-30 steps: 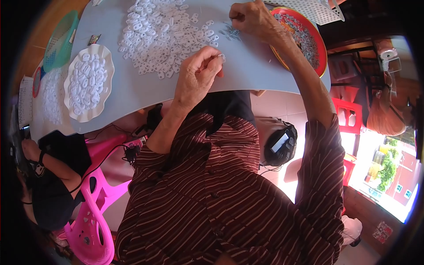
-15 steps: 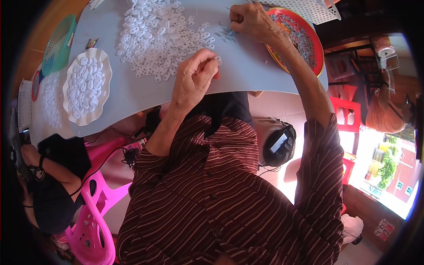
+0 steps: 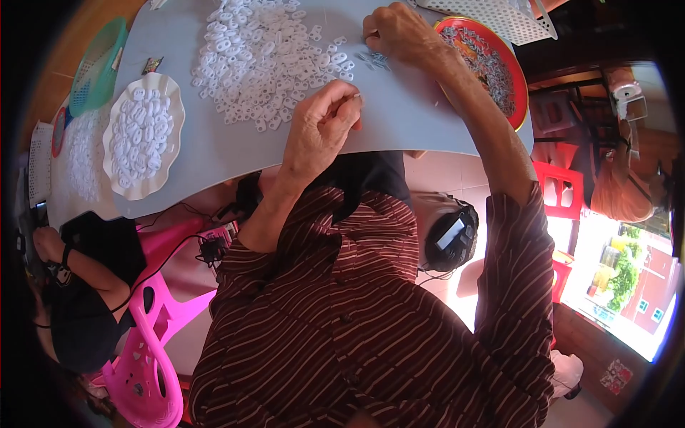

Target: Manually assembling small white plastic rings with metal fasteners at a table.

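My left hand (image 3: 322, 128) is closed in a pinch above the table's near edge, with only a sliver of a small white plastic piece (image 3: 357, 95) showing at its fingertips. Farther off to the right, my right hand (image 3: 401, 32) has its fingers curled together over the tabletop; whatever they hold is hidden. Just below it lies a small scatter of thin grey metal pins (image 3: 374, 61). To the left of these spreads a big heap of white plastic pieces with holes (image 3: 250, 64). Beneath my right forearm, a red tray (image 3: 521, 78) holds many more grey pins.
A scalloped white dish (image 3: 178, 132) of white pieces stands on the left of the grey table (image 3: 214, 157), near a green basket (image 3: 107, 43). A white perforated basket (image 3: 492, 13) is at the far right. A co-worker's arm (image 3: 96, 274) and a pink chair (image 3: 160, 342) are at lower left.
The white piece at my left fingertips shows less than before. My right hand has shifted slightly left and stays by the loose pins. The whole view has moved a little.
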`<state>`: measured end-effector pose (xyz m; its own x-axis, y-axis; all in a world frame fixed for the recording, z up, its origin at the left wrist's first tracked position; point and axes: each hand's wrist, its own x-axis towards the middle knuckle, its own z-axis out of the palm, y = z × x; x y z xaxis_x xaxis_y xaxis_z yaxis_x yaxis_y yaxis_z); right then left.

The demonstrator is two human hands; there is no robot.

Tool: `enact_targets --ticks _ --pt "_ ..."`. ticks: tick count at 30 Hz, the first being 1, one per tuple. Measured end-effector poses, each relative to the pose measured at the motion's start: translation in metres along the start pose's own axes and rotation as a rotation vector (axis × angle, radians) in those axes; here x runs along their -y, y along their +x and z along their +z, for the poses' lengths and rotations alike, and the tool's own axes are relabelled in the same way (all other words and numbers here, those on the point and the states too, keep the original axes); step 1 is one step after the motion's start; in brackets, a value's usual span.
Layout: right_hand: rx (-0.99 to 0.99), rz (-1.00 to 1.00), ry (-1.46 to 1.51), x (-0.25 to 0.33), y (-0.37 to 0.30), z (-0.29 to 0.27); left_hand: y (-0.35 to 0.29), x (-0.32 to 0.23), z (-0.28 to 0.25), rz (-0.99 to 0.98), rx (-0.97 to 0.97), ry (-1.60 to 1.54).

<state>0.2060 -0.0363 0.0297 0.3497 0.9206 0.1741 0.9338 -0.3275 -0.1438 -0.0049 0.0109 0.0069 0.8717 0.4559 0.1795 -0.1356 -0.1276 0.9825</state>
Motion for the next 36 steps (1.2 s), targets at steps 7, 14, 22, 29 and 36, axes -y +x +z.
enact_targets --ticks 7,14,22,29,36 --pt "-0.02 0.064 0.187 -0.003 -0.019 -0.019 0.002 0.002 -0.001 -0.036 0.004 -0.062" --pt "-0.088 0.335 0.878 0.03 -0.066 -0.023 0.002 0.002 -0.005 -0.039 -0.022 -0.043" --pt "-0.17 0.393 1.396 0.055 -0.106 0.001 0.006 0.007 -0.003 -0.031 -0.028 -0.128" --pt "-0.281 0.377 1.555 0.068 -0.104 0.011 0.006 0.01 0.006 -0.016 -0.031 -0.203" --pt "-0.371 0.441 1.537 0.076 -0.103 0.012 0.006 0.013 0.01 0.012 -0.09 -0.208"
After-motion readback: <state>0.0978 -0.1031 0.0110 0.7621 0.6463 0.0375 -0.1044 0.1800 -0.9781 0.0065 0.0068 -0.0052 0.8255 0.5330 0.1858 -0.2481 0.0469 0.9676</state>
